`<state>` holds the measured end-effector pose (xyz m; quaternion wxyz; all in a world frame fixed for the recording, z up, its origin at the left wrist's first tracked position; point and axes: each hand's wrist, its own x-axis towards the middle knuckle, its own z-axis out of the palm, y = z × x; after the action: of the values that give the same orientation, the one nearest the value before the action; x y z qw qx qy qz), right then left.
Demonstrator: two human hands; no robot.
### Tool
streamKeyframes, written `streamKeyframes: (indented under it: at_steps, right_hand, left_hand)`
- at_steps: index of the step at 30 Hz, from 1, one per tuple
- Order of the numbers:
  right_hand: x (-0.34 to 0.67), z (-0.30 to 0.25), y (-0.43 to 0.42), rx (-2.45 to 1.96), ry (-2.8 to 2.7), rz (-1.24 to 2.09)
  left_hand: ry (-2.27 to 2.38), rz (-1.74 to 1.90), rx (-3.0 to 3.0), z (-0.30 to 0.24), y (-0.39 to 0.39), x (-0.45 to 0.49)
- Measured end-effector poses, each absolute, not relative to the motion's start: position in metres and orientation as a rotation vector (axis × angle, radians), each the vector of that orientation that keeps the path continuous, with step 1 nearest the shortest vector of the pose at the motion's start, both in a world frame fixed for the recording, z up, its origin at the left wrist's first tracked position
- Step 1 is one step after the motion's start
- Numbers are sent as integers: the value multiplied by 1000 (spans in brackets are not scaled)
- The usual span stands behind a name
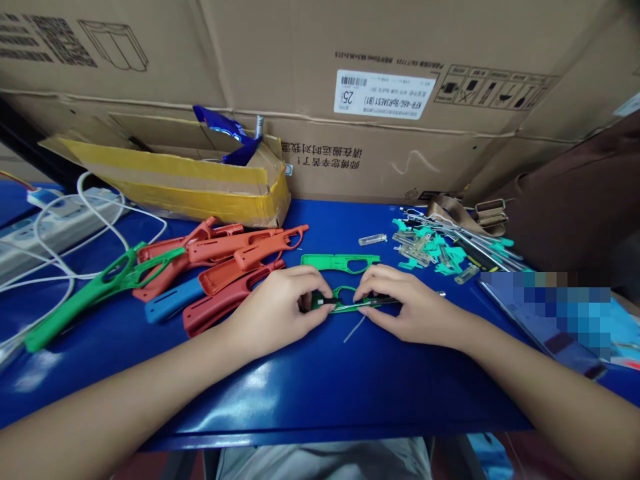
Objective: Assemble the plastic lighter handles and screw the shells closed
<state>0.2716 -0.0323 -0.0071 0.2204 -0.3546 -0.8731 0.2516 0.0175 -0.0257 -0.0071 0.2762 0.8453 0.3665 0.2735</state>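
Observation:
In front of me, a green lighter casing half (345,291) lies low over the table between my two hands. My left hand (287,297) is closed at its left end, its fingertips by a small black part with a white tip (327,301). My right hand (407,303) is closed at the other end, where a black and silver rod (383,301) runs under its fingers. A second green casing half (327,261) sits just behind. Below the fingers, a thin clear tube (354,329) pokes out toward me.
Red-orange casings (220,250), a blue one (173,300) and a green one (85,303) are piled left, beside a power strip (55,230). Teal and clear parts (425,247) with metal rods are heaped right, near a phone (535,327). Behind stands a cut-open carton (200,187).

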Motion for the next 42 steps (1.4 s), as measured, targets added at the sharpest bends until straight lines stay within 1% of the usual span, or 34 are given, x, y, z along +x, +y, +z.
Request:
streamKeyframes:
  at_steps: [4, 15, 33, 42]
  right_hand:
    - [272, -5, -33, -968, -2459, 675]
    - [272, -5, -35, -978, -2479, 744]
    - [271, -8, -36, -1010, -2483, 665]
    - [271, -9, -35, -1022, -2477, 695]
  left_hand:
    - [991, 744, 2268, -5, -28, 18]
    - [983, 846, 2232, -2, -27, 22]
    - [968, 768, 2331, -10, -21, 18]
    - [968, 772, 2331, -11, -20, 18]
